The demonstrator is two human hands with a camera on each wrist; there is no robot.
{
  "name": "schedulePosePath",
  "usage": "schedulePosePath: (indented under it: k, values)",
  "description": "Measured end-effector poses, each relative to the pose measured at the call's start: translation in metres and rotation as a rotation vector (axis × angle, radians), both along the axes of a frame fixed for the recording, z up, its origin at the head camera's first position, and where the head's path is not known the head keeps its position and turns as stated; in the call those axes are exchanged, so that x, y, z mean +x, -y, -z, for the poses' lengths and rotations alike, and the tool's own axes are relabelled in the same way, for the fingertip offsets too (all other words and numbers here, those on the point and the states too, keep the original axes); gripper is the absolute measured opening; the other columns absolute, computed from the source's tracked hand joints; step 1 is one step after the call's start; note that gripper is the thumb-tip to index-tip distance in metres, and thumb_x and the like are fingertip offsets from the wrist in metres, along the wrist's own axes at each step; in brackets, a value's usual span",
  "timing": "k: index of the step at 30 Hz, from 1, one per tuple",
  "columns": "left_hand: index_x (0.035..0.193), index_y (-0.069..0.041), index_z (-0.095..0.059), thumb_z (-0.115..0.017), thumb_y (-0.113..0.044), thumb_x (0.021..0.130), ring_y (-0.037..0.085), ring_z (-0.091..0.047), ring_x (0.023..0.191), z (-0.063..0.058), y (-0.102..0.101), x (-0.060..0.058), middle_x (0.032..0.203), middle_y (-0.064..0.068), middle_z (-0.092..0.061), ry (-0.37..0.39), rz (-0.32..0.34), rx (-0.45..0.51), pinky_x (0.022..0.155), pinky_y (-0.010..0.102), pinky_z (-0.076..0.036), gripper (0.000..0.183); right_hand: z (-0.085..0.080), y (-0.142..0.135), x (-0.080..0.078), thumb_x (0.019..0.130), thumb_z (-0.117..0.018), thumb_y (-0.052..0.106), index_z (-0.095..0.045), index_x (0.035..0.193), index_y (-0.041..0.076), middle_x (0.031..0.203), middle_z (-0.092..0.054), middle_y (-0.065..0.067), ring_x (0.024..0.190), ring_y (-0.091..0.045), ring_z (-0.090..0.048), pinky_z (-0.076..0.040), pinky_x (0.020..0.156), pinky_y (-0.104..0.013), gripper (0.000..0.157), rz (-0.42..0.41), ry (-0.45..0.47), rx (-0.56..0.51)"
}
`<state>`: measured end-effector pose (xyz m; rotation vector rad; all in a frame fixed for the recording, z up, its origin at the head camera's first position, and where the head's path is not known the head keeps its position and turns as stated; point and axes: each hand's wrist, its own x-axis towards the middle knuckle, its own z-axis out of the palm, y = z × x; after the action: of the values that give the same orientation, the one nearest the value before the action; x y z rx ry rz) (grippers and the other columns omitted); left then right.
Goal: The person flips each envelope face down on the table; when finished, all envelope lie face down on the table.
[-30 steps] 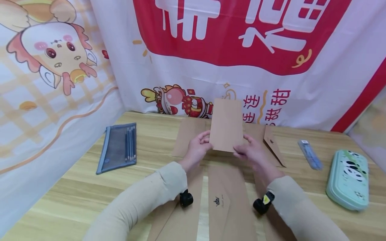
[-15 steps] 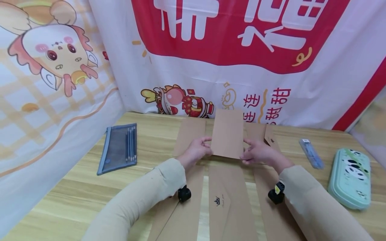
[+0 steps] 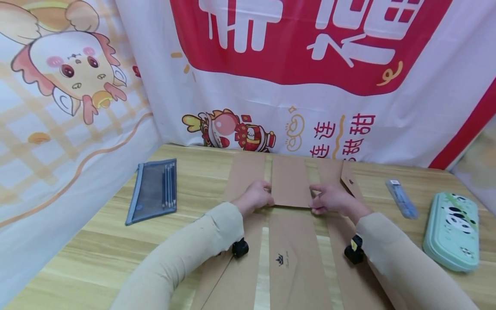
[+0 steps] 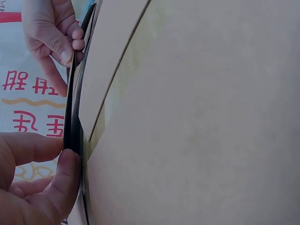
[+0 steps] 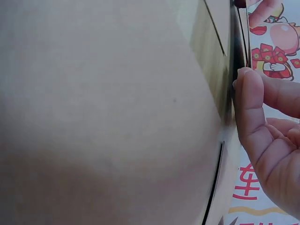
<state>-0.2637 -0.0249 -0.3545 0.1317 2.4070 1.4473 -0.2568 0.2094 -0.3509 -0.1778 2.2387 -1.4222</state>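
A brown kraft paper envelope [image 3: 291, 181] lies low at the back middle of the table, its near edge slightly raised. My left hand [image 3: 256, 196] pinches its left side between thumb and fingers; in the left wrist view the thumb [image 4: 65, 180] presses against the edge. On the opposite side my right hand [image 3: 331, 199] pinches the edge too, seen close in the right wrist view with the thumb [image 5: 251, 96] against it. More kraft envelopes surround it: one at back left [image 3: 246, 172], one at back right [image 3: 329, 170], and a front middle envelope [image 3: 298, 262] with a crown print.
Further envelopes lie under my forearms at front left [image 3: 232, 275] and front right [image 3: 350, 275]. A blue mesh pouch with pencils [image 3: 152, 189] is at left. A small clear blue packet [image 3: 402, 199] and a mint panda case [image 3: 452, 232] sit at right. A printed cloth [image 3: 240, 94] hangs behind.
Both hands have lowered the envelope from a raised, tilted position down toward the table between the back envelopes. The right hand has shifted outward to the envelope's right edge.
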Motion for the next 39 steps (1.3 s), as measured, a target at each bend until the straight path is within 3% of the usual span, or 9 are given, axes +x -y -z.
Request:
schedulePosePath:
  k: [3, 7, 15, 21, 23, 28, 32, 35, 39]
  values:
    - [0.131, 0.000, -0.048, -0.065, 0.007, 0.072, 0.020, -0.050, 0.080, -0.001, 0.000, 0.000, 0.123, 0.014, -0.054, 0.006, -0.010, -0.022, 0.064, 0.025, -0.045, 0.062, 0.000, 0.001, 0.001, 0.084, -0.057, -0.007, -0.014, 0.141, -0.013, 0.075, -0.064, -0.006, 0.062, -0.010, -0.060, -0.055, 0.064, -0.024, 0.072, 0.006, -0.014, 0.037]
    - [0.130, -0.003, -0.048, -0.065, 0.006, 0.073, 0.022, -0.050, 0.079, -0.002, 0.001, 0.000, 0.112, 0.012, -0.055, 0.019, -0.031, -0.038, 0.063, 0.026, -0.044, 0.060, 0.000, 0.002, 0.001, 0.085, -0.059, -0.003, -0.020, 0.140, -0.013, 0.074, -0.063, -0.006, 0.062, -0.010, -0.060, -0.055, 0.064, -0.025, 0.069, 0.010, -0.027, 0.072]
    - [0.133, -0.007, -0.045, -0.065, 0.003, 0.075, 0.021, -0.051, 0.080, -0.006, 0.002, 0.004, 0.115, 0.011, -0.052, 0.022, -0.040, -0.059, 0.069, 0.029, -0.045, 0.062, 0.004, 0.003, -0.001, 0.086, -0.057, -0.001, -0.022, 0.140, -0.013, 0.073, -0.062, -0.005, 0.061, -0.010, -0.058, -0.054, 0.062, -0.024, 0.065, -0.007, -0.037, 0.109]
    - [0.137, -0.008, -0.040, -0.062, 0.004, 0.076, 0.017, -0.052, 0.061, -0.014, 0.003, 0.007, 0.087, 0.008, -0.057, -0.036, -0.031, -0.026, 0.056, 0.026, -0.046, 0.066, 0.000, -0.005, 0.003, 0.087, -0.057, 0.001, -0.017, 0.141, -0.012, 0.082, -0.064, -0.009, 0.067, -0.012, -0.060, -0.055, 0.067, -0.027, 0.069, 0.007, -0.064, 0.078]
    - [0.137, -0.007, -0.041, -0.062, 0.002, 0.078, 0.017, -0.055, 0.066, -0.017, 0.001, 0.006, 0.087, 0.008, -0.059, -0.078, -0.020, 0.002, 0.058, 0.025, -0.049, 0.063, -0.003, -0.010, 0.007, 0.088, -0.057, 0.004, -0.018, 0.141, -0.011, 0.086, -0.064, -0.011, 0.070, -0.013, -0.061, -0.055, 0.069, -0.028, 0.067, 0.033, -0.094, 0.079]
    - [0.129, 0.000, -0.049, -0.062, 0.003, 0.079, 0.023, -0.061, 0.092, -0.020, -0.010, 0.005, 0.107, 0.020, -0.062, -0.191, -0.001, 0.161, 0.078, 0.024, -0.053, 0.052, -0.014, -0.025, 0.018, 0.091, -0.054, 0.009, -0.025, 0.141, -0.008, 0.100, -0.060, -0.023, 0.080, -0.017, -0.064, -0.056, 0.074, -0.031, 0.061, 0.119, -0.176, 0.065]
    - [0.126, 0.005, -0.050, -0.060, 0.008, 0.078, 0.032, -0.057, 0.108, -0.019, -0.024, 0.009, 0.117, 0.026, -0.057, -0.217, 0.037, 0.278, 0.088, 0.028, -0.051, 0.049, -0.020, -0.038, 0.026, 0.094, -0.050, 0.012, -0.022, 0.142, -0.007, 0.115, -0.051, -0.031, 0.091, -0.023, -0.061, -0.055, 0.081, -0.034, 0.059, 0.133, -0.213, 0.036]
    - [0.129, 0.006, -0.047, -0.060, 0.009, 0.078, 0.034, -0.053, 0.115, -0.019, -0.036, 0.013, 0.123, 0.025, -0.054, -0.204, 0.088, 0.304, 0.092, 0.031, -0.049, 0.053, -0.024, -0.052, 0.030, 0.095, -0.048, 0.015, -0.018, 0.143, -0.007, 0.117, -0.050, -0.028, 0.094, -0.021, -0.060, -0.054, 0.083, -0.034, 0.061, 0.132, -0.220, 0.021]
    - [0.132, 0.005, -0.045, -0.061, 0.009, 0.078, 0.034, -0.050, 0.119, -0.017, -0.052, 0.016, 0.128, 0.022, -0.053, -0.181, 0.123, 0.330, 0.094, 0.032, -0.047, 0.057, -0.029, -0.073, 0.036, 0.097, -0.046, 0.015, -0.016, 0.143, -0.010, 0.101, -0.062, -0.004, 0.087, -0.009, -0.062, -0.054, 0.079, -0.027, 0.061, 0.160, -0.208, -0.073]
